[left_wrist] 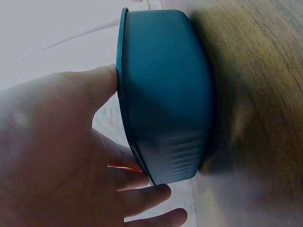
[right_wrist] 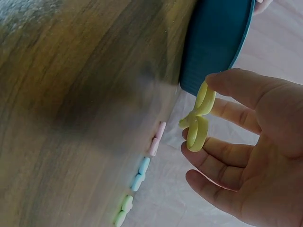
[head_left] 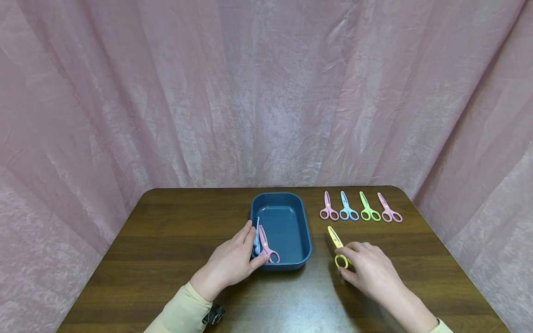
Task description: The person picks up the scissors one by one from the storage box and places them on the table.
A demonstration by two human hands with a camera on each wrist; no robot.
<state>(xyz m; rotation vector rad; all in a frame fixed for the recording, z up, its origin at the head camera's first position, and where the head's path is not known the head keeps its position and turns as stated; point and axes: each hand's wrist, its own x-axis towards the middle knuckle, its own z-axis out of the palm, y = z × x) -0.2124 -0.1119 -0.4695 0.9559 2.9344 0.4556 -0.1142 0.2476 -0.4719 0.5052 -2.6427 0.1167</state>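
My right hand (head_left: 368,267) pinches a pair of yellow scissors (head_left: 334,237) by the handle loops, blades pointing away and slightly left. In the right wrist view the yellow loops (right_wrist: 201,132) sit between thumb and fingers, raised off the table. My left hand (head_left: 232,260) rests at the near left corner of a blue tray (head_left: 306,231), fingers nearly straight. Its thumb touches the near rim in the left wrist view, fingers by the side. Inside the tray, along the left wall, lie pink scissors (head_left: 264,238) and blue scissors (head_left: 257,243), the latter partly hidden by the hand.
At the table's back right several scissors lie in a row: pink (head_left: 327,206), blue (head_left: 345,203), green (head_left: 364,203) and another pink pair (head_left: 385,206). The brown wooden table (head_left: 179,222) has a pink curtain (head_left: 266,92) behind it and at its sides.
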